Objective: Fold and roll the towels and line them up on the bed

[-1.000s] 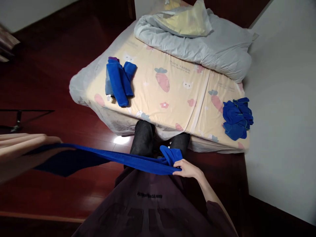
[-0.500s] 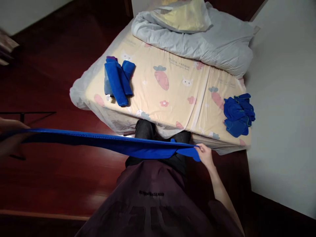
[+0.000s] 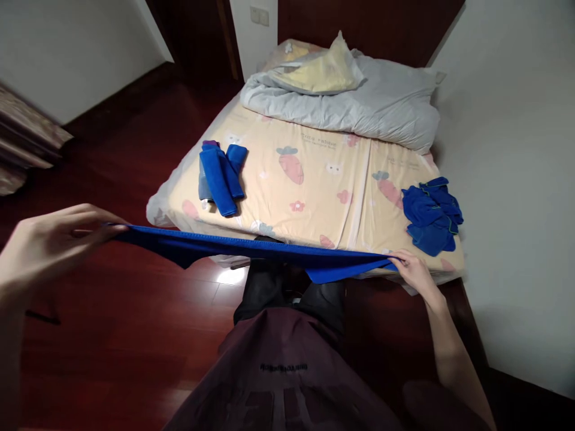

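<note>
A blue towel point(image 3: 251, 246) is stretched edge-on between my hands, in front of the bed's near side. At its left end, my left hand point(image 3: 67, 239) pinches a corner between thumb and fingers. My right hand point(image 3: 411, 269) pinches the opposite end. The cloth's lower edge hangs loose and uneven. On the bed's left part lie folded blue towels point(image 3: 220, 179), with a bit of purple and a grey-blue piece beneath. A crumpled heap of blue cloths point(image 3: 432, 215) with green edging sits at the bed's right corner.
The bed point(image 3: 265, 203) has a carrot-patterned sheet under clear plastic. A grey quilt point(image 3: 390, 114) and a yellow pillow point(image 3: 318, 72) in clear wrap lie at its head. A white wall point(image 3: 507, 179) stands right; a curtain point(image 3: 27, 137) hangs left.
Both hands have moved rightward relative to my body, and my left hand has come fully into view. The towel is now drawn out between them. My view has tilted up.
</note>
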The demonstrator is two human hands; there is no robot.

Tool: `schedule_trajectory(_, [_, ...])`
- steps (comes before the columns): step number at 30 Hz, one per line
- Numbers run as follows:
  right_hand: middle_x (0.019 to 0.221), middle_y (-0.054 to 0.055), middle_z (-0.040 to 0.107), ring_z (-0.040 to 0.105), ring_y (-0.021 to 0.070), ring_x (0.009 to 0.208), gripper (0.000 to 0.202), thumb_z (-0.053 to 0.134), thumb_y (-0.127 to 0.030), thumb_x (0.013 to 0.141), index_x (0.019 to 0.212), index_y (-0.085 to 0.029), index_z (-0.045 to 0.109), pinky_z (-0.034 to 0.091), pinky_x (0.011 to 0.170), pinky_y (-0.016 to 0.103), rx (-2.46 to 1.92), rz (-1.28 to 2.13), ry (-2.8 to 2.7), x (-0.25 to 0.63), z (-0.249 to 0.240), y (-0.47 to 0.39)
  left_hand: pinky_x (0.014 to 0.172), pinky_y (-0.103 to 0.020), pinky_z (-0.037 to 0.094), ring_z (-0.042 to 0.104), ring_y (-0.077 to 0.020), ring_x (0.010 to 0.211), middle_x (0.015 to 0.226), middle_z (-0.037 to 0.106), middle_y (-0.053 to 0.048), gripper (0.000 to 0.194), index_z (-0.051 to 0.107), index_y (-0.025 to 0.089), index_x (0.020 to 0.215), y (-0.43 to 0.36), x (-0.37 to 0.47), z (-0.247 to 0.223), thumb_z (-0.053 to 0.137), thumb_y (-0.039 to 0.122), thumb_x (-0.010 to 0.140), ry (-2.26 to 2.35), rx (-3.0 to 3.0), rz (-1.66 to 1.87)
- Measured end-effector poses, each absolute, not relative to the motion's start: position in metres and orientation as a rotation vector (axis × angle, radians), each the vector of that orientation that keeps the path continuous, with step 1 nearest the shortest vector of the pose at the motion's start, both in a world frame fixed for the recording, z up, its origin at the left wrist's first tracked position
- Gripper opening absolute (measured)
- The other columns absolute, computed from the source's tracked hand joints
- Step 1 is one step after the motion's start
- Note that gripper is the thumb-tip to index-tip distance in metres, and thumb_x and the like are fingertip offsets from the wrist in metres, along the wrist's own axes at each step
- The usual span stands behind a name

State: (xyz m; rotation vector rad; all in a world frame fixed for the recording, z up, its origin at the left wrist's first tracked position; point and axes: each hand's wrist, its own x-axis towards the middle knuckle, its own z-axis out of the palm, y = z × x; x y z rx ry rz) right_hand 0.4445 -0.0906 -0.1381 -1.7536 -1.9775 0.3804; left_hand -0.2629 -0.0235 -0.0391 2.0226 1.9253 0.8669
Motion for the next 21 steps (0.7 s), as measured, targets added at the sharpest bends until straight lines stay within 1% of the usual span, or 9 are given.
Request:
schedule_trajectory(3, [0.089,0.009,0.079,0.072,0.0229,0.078,0.030,0.062,-0.043,0.094,0.090,-0.022,0.082,0.057,0.080,0.033,-1.775,0.106,-1.904,0.456,-0.119,-0.079,0.082,-0.032,0.059,0.064,-0.0144,0.067,0.086,0.072,0.007,0.036,0.076,0.031,0.079,-0.006,-0.243,-0.031,0.059,0.063,0.078,1.956,2.179,0.937])
schedule_trajectory(6, [0.078,0.008,0.078,0.070,0.0215,0.068,0.032,0.067,-0.047,0.090,0.091,-0.019,0.084,0.055,0.071,0.030,-1.856,-0.101,-1.757,0.468,-0.086,-0.066,0.081,-0.031,0.059,0.061,-0.0128,0.063,0.084,0.073,0.003,0.034,0.079,0.027,0.082,0.019,-0.225,-0.028,0.059,0.054,0.085,2.036,2.266,1.174])
schedule_trajectory(9, [0.054,0.003,0.069,0.070,0.0206,0.060,0.030,0.071,-0.042,0.088,0.102,-0.018,0.084,0.054,0.069,0.028,-2.044,-0.147,-1.609,0.477,-0.051,-0.060,0.072,-0.030,0.059,0.062,-0.0130,0.063,0.080,0.074,0.000,0.033,0.081,0.022,0.082,0.040,-0.206,-0.024,0.060,0.047,0.087,1.983,2.262,1.376])
schedule_trajectory(11, [0.047,0.001,0.064,0.071,0.0207,0.061,0.028,0.072,-0.037,0.087,0.105,-0.018,0.083,0.053,0.069,0.027,-2.194,-0.061,-1.611,0.482,-0.032,-0.062,0.065,-0.028,0.058,0.064,-0.0130,0.062,0.080,0.074,0.000,0.032,0.081,0.021,0.084,0.047,-0.195,-0.020,0.059,0.044,0.087,1.916,2.243,1.408])
schedule_trajectory(13, [0.045,0.000,0.062,0.071,0.0208,0.060,0.025,0.072,-0.034,0.086,0.103,-0.019,0.083,0.053,0.066,0.027,-2.358,0.059,-1.637,0.485,-0.020,-0.070,0.057,-0.025,0.056,0.065,-0.0127,0.059,0.082,0.075,-0.001,0.033,0.080,0.021,0.085,0.047,-0.187,-0.018,0.058,0.045,0.086,1.856,2.219,1.331])
schedule_trajectory(16, [0.040,-0.002,0.059,0.067,0.0198,0.051,0.024,0.071,-0.035,0.086,0.101,-0.020,0.083,0.052,0.058,0.028,-2.563,0.241,-1.605,0.487,-0.011,-0.085,0.051,-0.026,0.056,0.067,-0.0150,0.056,0.082,0.076,-0.002,0.039,0.079,0.021,0.084,0.041,-0.185,-0.015,0.060,0.055,0.079,1.833,2.115,1.072])
schedule_trajectory(17, [0.041,-0.001,0.060,0.066,0.0194,0.049,0.024,0.071,-0.034,0.086,0.100,-0.020,0.083,0.052,0.057,0.027,-2.595,0.318,-1.551,0.487,-0.010,-0.091,0.051,-0.028,0.056,0.069,-0.0173,0.058,0.082,0.076,-0.002,0.041,0.079,0.022,0.084,0.038,-0.187,-0.014,0.062,0.059,0.076,1.840,2.076,0.968])
schedule_trajectory(19, [0.048,0.001,0.066,0.068,0.0190,0.049,0.022,0.073,-0.030,0.083,0.098,-0.017,0.083,0.055,0.055,0.027,-2.573,0.501,-1.385,0.486,-0.008,-0.100,0.053,-0.030,0.058,0.072,-0.0231,0.065,0.080,0.076,-0.002,0.047,0.079,0.025,0.083,0.036,-0.194,-0.010,0.063,0.067,0.069,1.873,2.026,0.769])
schedule_trajectory(21, [0.057,0.006,0.073,0.072,0.0201,0.052,0.018,0.077,-0.024,0.078,0.092,-0.013,0.081,0.059,0.055,0.026,-2.499,0.668,-1.198,0.487,-0.006,-0.106,0.059,-0.033,0.060,0.075,-0.0278,0.076,0.081,0.077,-0.002,0.053,0.080,0.027,0.083,0.038,-0.201,-0.005,0.063,0.073,0.064,1.889,2.003,0.595])
